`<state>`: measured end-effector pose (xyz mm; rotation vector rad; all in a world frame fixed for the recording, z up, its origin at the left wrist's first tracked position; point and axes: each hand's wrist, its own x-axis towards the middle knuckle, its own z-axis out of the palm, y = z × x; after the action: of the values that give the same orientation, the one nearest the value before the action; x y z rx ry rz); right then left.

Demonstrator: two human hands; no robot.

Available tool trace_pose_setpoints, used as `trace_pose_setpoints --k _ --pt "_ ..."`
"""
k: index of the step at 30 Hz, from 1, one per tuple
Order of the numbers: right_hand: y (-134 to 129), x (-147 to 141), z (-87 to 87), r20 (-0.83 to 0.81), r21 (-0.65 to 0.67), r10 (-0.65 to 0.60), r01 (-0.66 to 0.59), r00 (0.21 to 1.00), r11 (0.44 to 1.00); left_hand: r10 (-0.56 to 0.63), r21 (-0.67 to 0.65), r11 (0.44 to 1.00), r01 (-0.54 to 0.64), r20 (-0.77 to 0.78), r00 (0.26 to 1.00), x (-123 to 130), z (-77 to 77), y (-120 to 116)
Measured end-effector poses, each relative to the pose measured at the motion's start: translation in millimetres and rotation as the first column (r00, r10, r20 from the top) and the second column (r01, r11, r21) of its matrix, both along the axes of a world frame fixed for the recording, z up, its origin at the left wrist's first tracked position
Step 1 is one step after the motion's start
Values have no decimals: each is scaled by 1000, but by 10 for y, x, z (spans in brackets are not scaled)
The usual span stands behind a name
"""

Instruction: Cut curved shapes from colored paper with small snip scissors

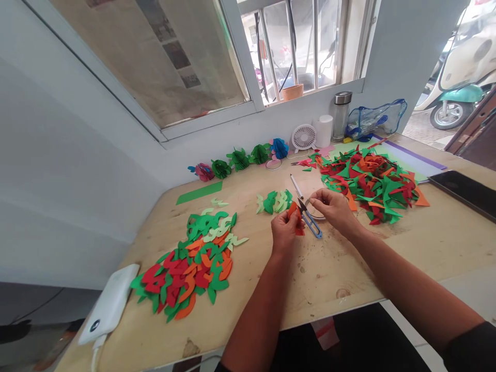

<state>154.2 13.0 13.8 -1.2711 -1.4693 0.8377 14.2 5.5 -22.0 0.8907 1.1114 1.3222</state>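
My left hand (284, 230) pinches a small orange paper piece (292, 209) near the middle of the wooden table, with red paper just below it. To its right, my right hand (331, 209) has its fingertips together over a white ring-shaped roll (318, 214); whatever is between them is too small to make out. Blue-handled snips (312, 225) lie between the hands, blades pointing up and left. A white pen (296, 186) rests behind them. Green folded paper pieces (273, 201) sit just beyond my left hand.
Curved paper cutouts (189, 263) pile up at the left, pointed scraps (372, 181) at the right. Behind stand paper flowers (238, 159), a small fan (304, 138) and a glass bottle (341, 116). A power bank (110, 302) lies at the left edge, a phone (467, 191) at the right.
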Motion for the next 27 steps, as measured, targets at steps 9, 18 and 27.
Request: trace_pose_setpoints --k 9,18,27 --pt "-15 -28 38 -284 -119 -9 -25 959 993 -90 -67 993 102 156 984 7 -30 24" --pt "-45 -53 6 -509 -247 84 -239 857 939 -198 -13 978 207 244 950 -65 117 -53" --pt "-82 -97 8 -601 -267 191 -421 776 867 -158 15 987 158 203 966 -93 259 -97"
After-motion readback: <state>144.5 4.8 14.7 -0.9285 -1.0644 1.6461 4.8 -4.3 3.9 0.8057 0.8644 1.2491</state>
